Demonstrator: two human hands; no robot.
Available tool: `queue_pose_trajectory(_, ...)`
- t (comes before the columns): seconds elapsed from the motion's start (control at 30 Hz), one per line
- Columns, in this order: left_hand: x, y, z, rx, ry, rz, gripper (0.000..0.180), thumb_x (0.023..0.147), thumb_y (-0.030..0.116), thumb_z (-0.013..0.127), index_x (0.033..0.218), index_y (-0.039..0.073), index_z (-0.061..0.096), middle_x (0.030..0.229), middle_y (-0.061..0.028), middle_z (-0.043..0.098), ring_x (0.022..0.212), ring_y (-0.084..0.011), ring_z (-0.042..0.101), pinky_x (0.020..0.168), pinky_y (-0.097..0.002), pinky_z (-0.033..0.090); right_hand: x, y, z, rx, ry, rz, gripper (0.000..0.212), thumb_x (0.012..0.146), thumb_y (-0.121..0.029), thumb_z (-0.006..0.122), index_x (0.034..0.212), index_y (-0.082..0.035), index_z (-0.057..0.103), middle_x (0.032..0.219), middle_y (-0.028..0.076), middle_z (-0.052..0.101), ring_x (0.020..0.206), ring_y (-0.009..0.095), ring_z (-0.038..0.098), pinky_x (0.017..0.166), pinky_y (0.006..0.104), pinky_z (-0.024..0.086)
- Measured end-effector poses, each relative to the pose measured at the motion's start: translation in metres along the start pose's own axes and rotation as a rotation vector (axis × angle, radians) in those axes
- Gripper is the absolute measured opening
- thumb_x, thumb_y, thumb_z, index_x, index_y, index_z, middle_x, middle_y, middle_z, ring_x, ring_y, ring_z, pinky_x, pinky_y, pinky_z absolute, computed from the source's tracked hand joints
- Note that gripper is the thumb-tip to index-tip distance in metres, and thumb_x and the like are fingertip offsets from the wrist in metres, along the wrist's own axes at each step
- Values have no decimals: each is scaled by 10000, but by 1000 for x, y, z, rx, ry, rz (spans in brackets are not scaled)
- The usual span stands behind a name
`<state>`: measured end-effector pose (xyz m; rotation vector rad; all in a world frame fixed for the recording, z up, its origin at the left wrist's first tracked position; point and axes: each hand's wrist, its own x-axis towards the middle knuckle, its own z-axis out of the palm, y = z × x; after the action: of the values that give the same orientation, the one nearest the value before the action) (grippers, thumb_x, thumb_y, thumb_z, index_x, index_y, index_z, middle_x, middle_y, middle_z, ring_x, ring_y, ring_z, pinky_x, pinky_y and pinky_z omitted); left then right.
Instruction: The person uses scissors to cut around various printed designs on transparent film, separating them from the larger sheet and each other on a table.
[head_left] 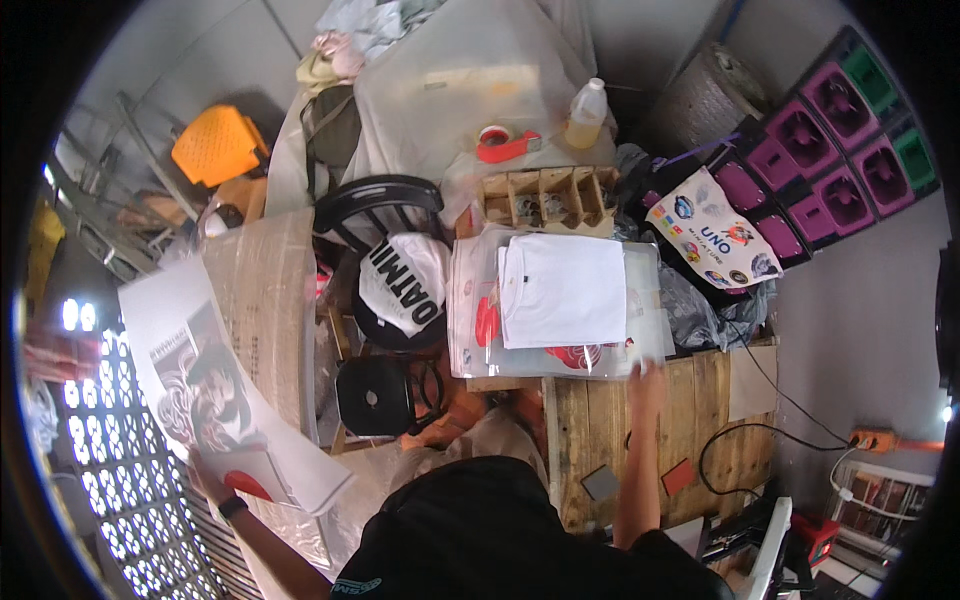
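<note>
On the left, my left hand [208,484] grips the lower edge of a long white printed sheet [170,300] with a grey figure. A smaller piece with a red shape [250,478] lies against that sheet by my fingers. A folded white T-shirt [567,290] rests on a stack of clear plastic film sheets [470,345] with red prints, in front of me. At the stack's lower right corner, my right hand [646,382] has its fingers closed on the film's edge. The fingertips are small and partly hidden.
Behind the shirt stand a divided wooden box [545,200], a red tape dispenser [510,148] and a bottle of yellowish liquid [587,115]. A black chair [380,205] holds a white printed cloth [405,285]. A cable [705,455] crosses the wooden tabletop [590,430] at right.
</note>
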<state>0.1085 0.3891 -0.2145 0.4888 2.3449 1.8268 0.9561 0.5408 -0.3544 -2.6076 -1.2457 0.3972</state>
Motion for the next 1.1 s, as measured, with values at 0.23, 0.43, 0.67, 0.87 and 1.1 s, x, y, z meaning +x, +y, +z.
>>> queue_pose_trajectory(0.23,-50,-138,-110,217,112,-96,451,914,297,683,1243,-6,629,1136,-97,664,981,-200,626,857,-340,512,132,-57,37,361,-339,-27,663,839,-504,690,1158,75,646,1088,272,686,1011,325,679,847,416,527)
queue_pose_trajectory(0.43,-106,-183,-140,246,134,-241,534,916,318,676,1285,-57,582,1224,-148,646,1050,-213,620,903,-346,493,108,-92,-23,701,-619,169,597,733,-307,765,1190,37,594,1006,121,664,817,240,667,664,368,541)
queue_pose_trajectory(0.67,-80,-214,-171,111,149,-223,423,944,285,644,1224,-33,636,1124,-120,671,981,-194,617,849,-339,496,44,-185,-102,606,-280,-18,617,699,-201,724,1226,59,535,979,155,627,828,248,631,747,345,525)
queue_pose_trajectory(0.87,-29,-244,-194,164,261,-174,417,928,327,635,1208,19,667,1072,-74,668,943,-203,611,900,-365,452,-72,-301,-80,942,-418,-281,603,733,-133,710,1272,66,525,1163,168,609,997,259,620,826,373,518)
queue_pose_trajectory(1.1,-50,-259,-227,-294,192,-532,344,920,223,592,1226,75,644,973,6,600,723,-88,519,613,-229,432,-235,-557,-10,1482,-820,-425,556,767,-93,699,1271,58,519,1155,149,621,1030,279,641,877,389,549)
